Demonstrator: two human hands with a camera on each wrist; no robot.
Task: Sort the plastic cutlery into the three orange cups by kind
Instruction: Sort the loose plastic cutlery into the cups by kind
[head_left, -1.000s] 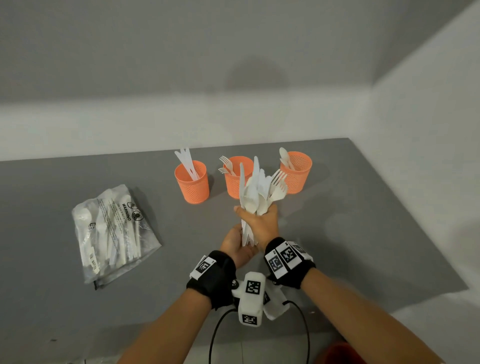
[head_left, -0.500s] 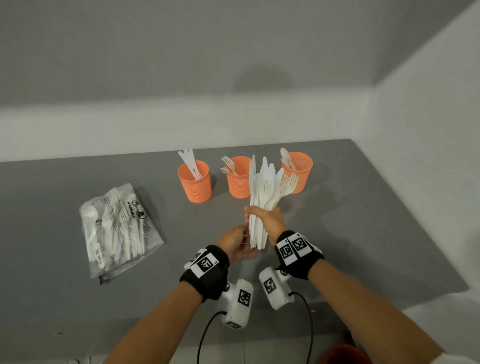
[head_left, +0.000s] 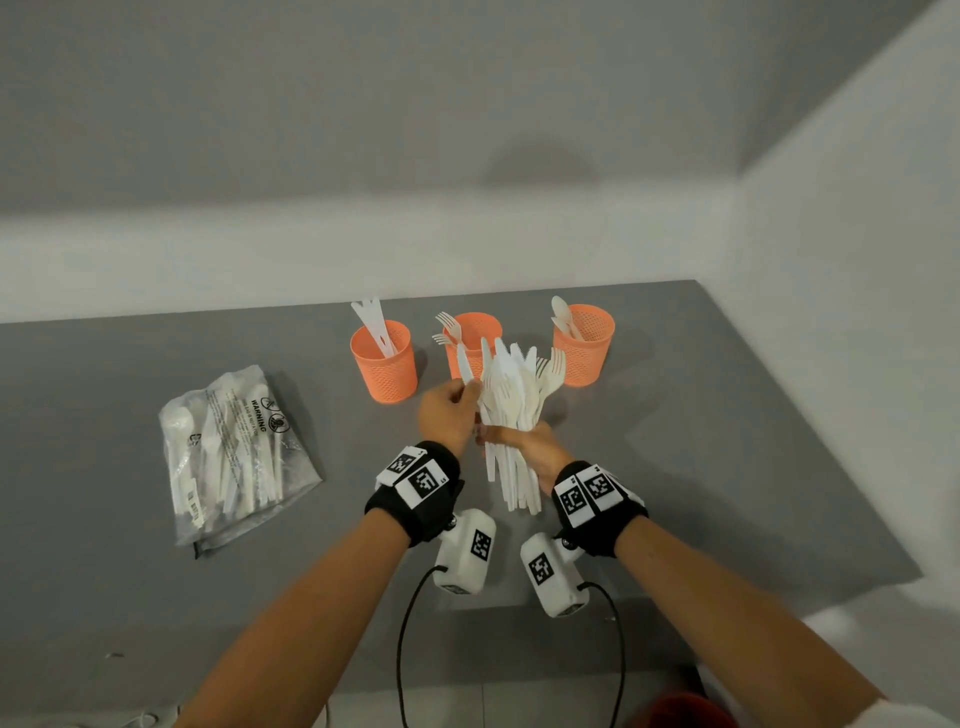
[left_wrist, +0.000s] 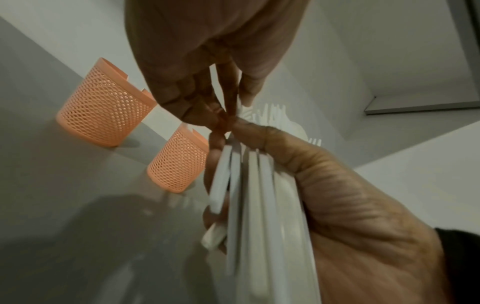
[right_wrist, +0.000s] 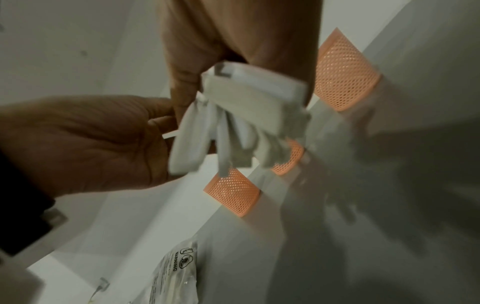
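My right hand (head_left: 511, 441) grips a bundle of white plastic cutlery (head_left: 511, 400) round its handles, heads up, in front of the cups. My left hand (head_left: 467, 387) pinches one flat white piece (head_left: 463, 364) at the bundle's left edge; its kind is unclear. In the left wrist view the fingertips (left_wrist: 228, 107) close on that piece above the bundle (left_wrist: 259, 205). Three orange mesh cups stand in a row: the left cup (head_left: 384, 364) holds knives, the middle cup (head_left: 470, 332) forks, the right cup (head_left: 587, 348) spoons.
A clear plastic bag (head_left: 228, 452) with more white cutlery lies on the grey table (head_left: 727, 441) to the left. The table's right edge runs beside a white wall. Wrist-camera cables hang near the front edge.
My left hand has moved from the bundle's lower handles up to its top left and pinched one piece. The bundle has shifted a little towards the cups.
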